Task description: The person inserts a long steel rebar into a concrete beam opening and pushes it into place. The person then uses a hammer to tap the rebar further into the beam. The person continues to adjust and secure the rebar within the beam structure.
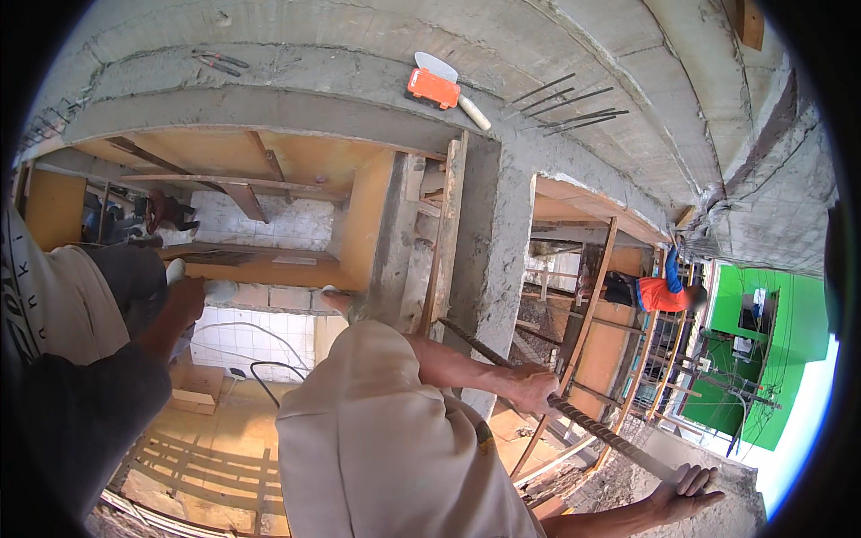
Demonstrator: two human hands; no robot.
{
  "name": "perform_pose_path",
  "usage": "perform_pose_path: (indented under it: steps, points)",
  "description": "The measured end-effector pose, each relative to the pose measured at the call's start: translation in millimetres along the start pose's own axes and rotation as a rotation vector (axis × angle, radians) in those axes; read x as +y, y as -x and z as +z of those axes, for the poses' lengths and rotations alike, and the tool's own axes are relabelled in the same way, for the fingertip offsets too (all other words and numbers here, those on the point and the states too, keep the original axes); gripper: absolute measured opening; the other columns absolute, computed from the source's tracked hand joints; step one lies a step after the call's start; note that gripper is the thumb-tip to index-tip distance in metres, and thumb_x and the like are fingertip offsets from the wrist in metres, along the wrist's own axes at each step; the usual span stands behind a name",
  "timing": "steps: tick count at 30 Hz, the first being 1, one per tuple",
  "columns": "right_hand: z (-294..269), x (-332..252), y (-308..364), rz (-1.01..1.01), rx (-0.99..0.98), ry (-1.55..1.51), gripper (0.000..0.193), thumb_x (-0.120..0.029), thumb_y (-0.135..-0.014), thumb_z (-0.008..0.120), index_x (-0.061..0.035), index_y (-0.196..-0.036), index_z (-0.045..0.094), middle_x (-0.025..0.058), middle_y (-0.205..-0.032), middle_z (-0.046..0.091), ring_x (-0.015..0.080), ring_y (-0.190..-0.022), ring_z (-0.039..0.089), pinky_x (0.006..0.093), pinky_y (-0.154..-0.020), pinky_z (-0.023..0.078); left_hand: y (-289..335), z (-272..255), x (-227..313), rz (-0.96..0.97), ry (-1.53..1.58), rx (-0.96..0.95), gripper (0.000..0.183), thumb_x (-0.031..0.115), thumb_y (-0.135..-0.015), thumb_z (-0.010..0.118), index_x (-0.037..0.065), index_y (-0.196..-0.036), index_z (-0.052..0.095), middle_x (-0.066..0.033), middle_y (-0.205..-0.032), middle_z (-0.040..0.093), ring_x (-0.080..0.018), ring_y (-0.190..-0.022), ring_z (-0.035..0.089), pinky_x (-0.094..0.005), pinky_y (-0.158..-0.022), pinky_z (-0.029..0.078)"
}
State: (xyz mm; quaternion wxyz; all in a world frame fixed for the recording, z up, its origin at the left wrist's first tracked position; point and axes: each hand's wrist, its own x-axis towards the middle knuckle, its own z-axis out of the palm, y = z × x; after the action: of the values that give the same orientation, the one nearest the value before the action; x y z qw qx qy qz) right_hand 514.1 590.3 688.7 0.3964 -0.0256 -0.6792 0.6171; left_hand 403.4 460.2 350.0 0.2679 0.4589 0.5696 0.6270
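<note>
A ribbed steel bar [610, 437] runs slanting from the middle of the view to the lower right. My left hand [534, 390] is wrapped round it partway along, the bare forearm showing beside a beige-clothed part of my body [386, 430]. Nearer the lower right, my right hand [683, 496] is at the bar's near end, its fingers curled there; the exact grip is partly hidden. The bar's far end lies close to a concrete post and upright boards.
On the concrete ledge lie a trowel [473, 112], an orange case [434, 89] and pincers [220, 63]. Several rebar ends [574, 112] stick out of the concrete. A co-worker's dark sleeve [108, 403] is at left. A person in orange [664, 294] stands among timber props. Deep openings drop below.
</note>
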Motion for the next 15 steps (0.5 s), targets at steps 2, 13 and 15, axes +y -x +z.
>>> perform_pose_path:
  steps: [2, 13, 15]
  points:
    - [2, -5, -18, 0.087, -0.049, -0.109, 0.048, -0.049, -0.095, 0.049, -0.0025, -0.082, 0.051, -0.0013, -0.054, 0.033, 0.0105, -0.049, 0.031, 0.0281, -0.050, 0.030, 4, -31, 23, -0.013, -0.033, 0.104, 0.052, 0.051, -0.075, 0.073, -0.001, -0.080, 0.068, -0.0222, -0.068, 0.064, -0.0367, -0.069, 0.066, -0.0468, -0.067, 0.051]
    - [94, 19, -45, -0.107, -0.038, -0.032, 0.053, -0.058, -0.090, 0.049, -0.0075, -0.075, 0.051, -0.0008, -0.053, 0.032, 0.0121, -0.047, 0.036, 0.0320, -0.045, 0.032, -48, -111, 5, 0.160, -0.099, 0.768, 0.036, 0.037, -0.068, 0.076, 0.006, -0.065, 0.059, -0.0140, -0.054, 0.058, -0.0357, -0.055, 0.062, -0.0473, -0.058, 0.048]
    - [108, -6, -56, -0.115, -0.115, -0.181, 0.050, -0.057, -0.090, 0.050, -0.0099, -0.074, 0.049, -0.0015, -0.054, 0.033, 0.0122, -0.041, 0.031, 0.0328, -0.041, 0.028, -59, -121, 31, 0.254, -0.074, 0.824, 0.034, 0.036, -0.067, 0.076, 0.007, -0.062, 0.058, -0.0132, -0.053, 0.057, -0.0350, -0.053, 0.061, -0.0471, -0.056, 0.047]
